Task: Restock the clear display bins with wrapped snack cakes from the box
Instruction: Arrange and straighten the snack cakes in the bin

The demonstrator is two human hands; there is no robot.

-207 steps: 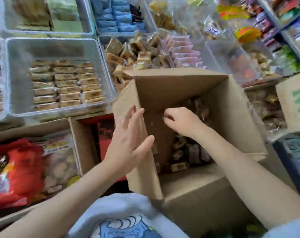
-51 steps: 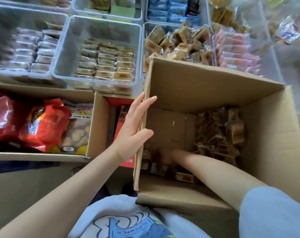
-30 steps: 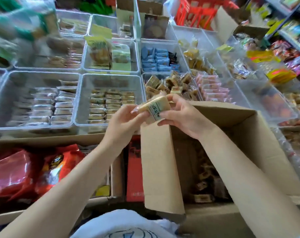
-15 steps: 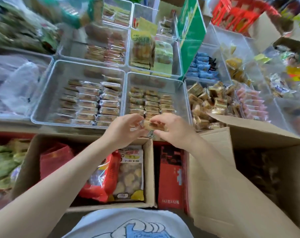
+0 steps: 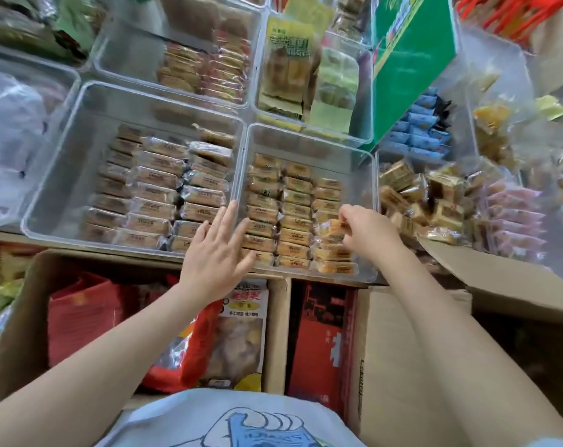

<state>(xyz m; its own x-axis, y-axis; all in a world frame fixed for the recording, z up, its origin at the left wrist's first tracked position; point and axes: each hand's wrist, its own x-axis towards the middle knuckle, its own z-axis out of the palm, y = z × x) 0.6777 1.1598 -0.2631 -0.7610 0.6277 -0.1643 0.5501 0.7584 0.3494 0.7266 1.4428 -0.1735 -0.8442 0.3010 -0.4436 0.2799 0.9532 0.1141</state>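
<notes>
Snack cake (image 5: 333, 228): carried from box (image 5: 435, 333) to clear bin (image 5: 309, 140), pinched by right hand (image 5: 367, 232); left hand (image 5: 217, 250) now released, fingers spread; placement imminent.

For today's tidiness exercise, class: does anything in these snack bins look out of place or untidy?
Yes. In the bin right of the middle one, the brown cakes lie heaped at all angles, while neighbouring bins hold neat rows. The right hand holds a cake tilted.

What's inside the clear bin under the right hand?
Three columns of wrapped snack cakes fill the clear bin; right hand adds another. Lower layers are covered.
</notes>
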